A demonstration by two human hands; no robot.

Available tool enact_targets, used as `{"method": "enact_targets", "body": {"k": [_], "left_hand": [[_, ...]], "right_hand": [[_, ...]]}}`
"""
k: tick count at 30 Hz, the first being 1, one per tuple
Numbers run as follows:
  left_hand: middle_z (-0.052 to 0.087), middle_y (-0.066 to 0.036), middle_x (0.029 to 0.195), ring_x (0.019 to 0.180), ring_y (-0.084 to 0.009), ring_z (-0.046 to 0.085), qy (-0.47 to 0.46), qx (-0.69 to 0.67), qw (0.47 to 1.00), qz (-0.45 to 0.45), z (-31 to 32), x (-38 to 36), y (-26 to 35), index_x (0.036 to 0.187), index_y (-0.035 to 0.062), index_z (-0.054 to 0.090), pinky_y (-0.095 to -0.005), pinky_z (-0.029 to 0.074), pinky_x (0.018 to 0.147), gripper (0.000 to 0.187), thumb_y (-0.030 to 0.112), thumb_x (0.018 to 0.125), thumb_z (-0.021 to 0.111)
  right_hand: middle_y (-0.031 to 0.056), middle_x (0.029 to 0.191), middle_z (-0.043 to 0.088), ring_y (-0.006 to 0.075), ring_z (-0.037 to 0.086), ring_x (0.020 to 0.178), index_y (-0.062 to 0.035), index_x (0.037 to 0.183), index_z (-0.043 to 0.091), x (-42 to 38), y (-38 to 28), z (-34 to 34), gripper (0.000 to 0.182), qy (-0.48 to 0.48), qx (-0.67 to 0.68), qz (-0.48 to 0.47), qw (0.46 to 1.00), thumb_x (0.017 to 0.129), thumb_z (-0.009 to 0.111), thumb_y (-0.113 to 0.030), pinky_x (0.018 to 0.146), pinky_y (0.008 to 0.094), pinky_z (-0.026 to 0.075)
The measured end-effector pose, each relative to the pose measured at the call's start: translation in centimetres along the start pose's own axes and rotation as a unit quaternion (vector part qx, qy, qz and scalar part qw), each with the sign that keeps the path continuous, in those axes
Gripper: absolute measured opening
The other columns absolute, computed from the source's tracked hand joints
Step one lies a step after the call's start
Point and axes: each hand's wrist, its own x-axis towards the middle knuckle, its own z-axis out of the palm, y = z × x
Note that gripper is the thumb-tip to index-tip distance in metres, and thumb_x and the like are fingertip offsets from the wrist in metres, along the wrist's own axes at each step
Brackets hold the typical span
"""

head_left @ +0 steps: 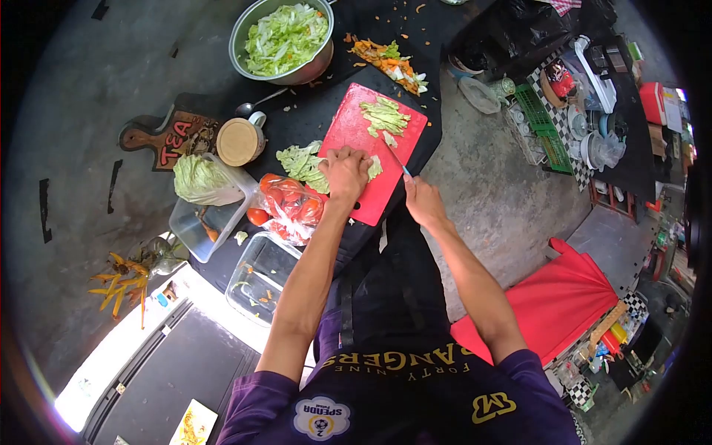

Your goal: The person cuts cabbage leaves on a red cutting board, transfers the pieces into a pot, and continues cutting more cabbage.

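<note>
My left hand [346,174] presses down on a pale green cabbage leaf [374,167] on the red cutting board [356,133], fingers bent over it. In my right hand [424,200] is a knife [397,161], its blade pointing up-left across the board's right edge, beside the leaf. Shredded cabbage [385,116] lies farther up the board. Loose cabbage leaves [300,162] rest by the board's left side. Next to my left forearm sits a clear plastic bag of tomatoes [291,204].
A metal pot [300,74] of shredded cabbage stands at the back. Vegetable scraps [391,65] lie behind the board. Leftward are a lidded mug [240,141], a spoon [246,109], a wooden TEA board [154,139], a cabbage head [207,180] in a plastic container [185,230] and a glass dish [248,315].
</note>
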Motion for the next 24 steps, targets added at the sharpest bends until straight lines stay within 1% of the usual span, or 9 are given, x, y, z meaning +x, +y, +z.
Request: {"method": "enact_targets", "body": {"k": [2, 4, 7, 10, 13, 16, 19, 22, 24], "left_hand": [[0.063, -0.003, 0.099, 0.102, -0.0272, 0.05, 0.019, 0.008, 1.0, -0.005, 0.4, 0.3, 0.6, 0.091, 0.0145, 0.072, -0.0497, 0.034, 0.086, 0.015, 0.026, 0.083, 0.067], [0.063, -0.004, 0.1, 0.102, -0.0274, 0.05, 0.043, 0.023, 0.999, -0.007, 0.7, 0.3, 1.0, 0.092, 0.0143, 0.072, -0.05, 0.034, 0.086, 0.015, 0.026, 0.084, 0.067], [0.063, -0.001, 0.1, 0.1, -0.0259, 0.051, 0.104, -0.014, 0.994, 0.008, 0.8, -0.3, 1.1, 0.091, 0.0164, 0.073, -0.0476, 0.033, 0.083, 0.015, 0.027, 0.081, 0.069], [0.063, 0.001, 0.102, 0.1, -0.0257, 0.05, 0.103, -0.002, 0.994, 0.047, 0.4, -0.9, 1.2, 0.096, 0.0176, 0.074, -0.047, 0.034, 0.083, 0.019, 0.025, 0.079, 0.069], [0.062, 0.002, 0.102, 0.1, -0.0251, 0.05, 0.072, 0.025, 0.995, 0.064, 0.2, -1.1, 1.1, 0.099, 0.019, 0.075, -0.0464, 0.035, 0.085, 0.023, 0.025, 0.077, 0.071], [0.062, 0.002, 0.102, 0.1, -0.0247, 0.05, 0.06, 0.016, 0.997, 0.047, 0.6, -0.9, 0.9, 0.097, 0.0198, 0.077, -0.0459, 0.035, 0.086, 0.022, 0.025, 0.076, 0.072], [0.062, 0.001, 0.105, 0.103, -0.0253, 0.05, 0.066, -0.002, 0.997, 0.045, 1.4, -0.9, 0.4, 0.09, 0.0192, 0.078, -0.0476, 0.036, 0.087, 0.017, 0.025, 0.075, 0.073], [0.061, 0.001, 0.104, 0.102, -0.0251, 0.05, 0.055, -0.016, 0.997, 0.045, 1.7, -1.0, 0.0, 0.088, 0.0188, 0.078, -0.0473, 0.037, 0.086, 0.014, 0.025, 0.076, 0.072], [0.061, 0.001, 0.103, 0.102, -0.025, 0.05, 0.061, -0.021, 0.997, 0.048, 1.9, -1.1, 0.0, 0.088, 0.0187, 0.078, -0.0473, 0.037, 0.085, 0.014, 0.024, 0.077, 0.072]], "right_hand": [[0.0338, 0.087, 0.064, 0.053, 0.06, 0.088, 0.0016, 0.101, 0.06, -0.9, 0.1, 1.6, 0.049, 0.027, 0.026, -0.002, 0.999, 0.101, 0.036, -0.041, 0.082, 0.0592, 0.047], [0.0339, 0.086, 0.063, 0.0532, 0.06, 0.087, 0.0015, 0.101, 0.06, -1.5, 0.0, 2.6, 0.049, 0.024, 0.04, 0.009, 0.999, 0.101, 0.036, -0.042, 0.081, 0.0591, 0.047], [0.0343, 0.083, 0.063, 0.0527, 0.061, 0.086, 0.0018, 0.1, 0.059, -2.4, -0.8, 3.1, 0.05, 0.002, 0.061, 0.026, 0.998, 0.101, 0.036, -0.042, 0.08, 0.0589, 0.048], [0.0346, 0.082, 0.063, 0.0517, 0.062, 0.085, 0.0026, 0.1, 0.059, -3.0, -1.9, 3.2, 0.05, -0.012, 0.061, 0.04, 0.997, 0.102, 0.035, -0.041, 0.079, 0.059, 0.048], [0.0349, 0.086, 0.064, 0.052, 0.062, 0.087, 0.0034, 0.102, 0.058, -2.8, -2.2, 3.8, 0.049, -0.022, 0.079, 0.055, 0.995, 0.102, 0.035, -0.04, 0.08, 0.0589, 0.049], [0.0353, 0.091, 0.063, 0.0526, 0.061, 0.091, 0.0047, 0.104, 0.056, -3.1, -3.3, 3.7, 0.05, -0.03, 0.053, 0.088, 0.994, 0.102, 0.035, -0.04, 0.082, 0.0581, 0.049], [0.0358, 0.094, 0.063, 0.0525, 0.061, 0.093, 0.0058, 0.104, 0.056, -3.2, -4.2, 4.0, 0.051, -0.027, 0.067, 0.11, 0.991, 0.102, 0.035, -0.04, 0.084, 0.0573, 0.049], [0.0362, 0.088, 0.063, 0.0525, 0.061, 0.09, 0.0062, 0.103, 0.058, -3.0, -4.5, 4.6, 0.051, 0.004, 0.058, 0.104, 0.993, 0.102, 0.035, -0.04, 0.081, 0.0575, 0.049], [0.0365, 0.091, 0.062, 0.0526, 0.06, 0.092, 0.0062, 0.102, 0.058, -2.5, -4.4, 4.2, 0.052, -0.009, 0.053, 0.108, 0.993, 0.102, 0.035, -0.04, 0.083, 0.0577, 0.048]]}}
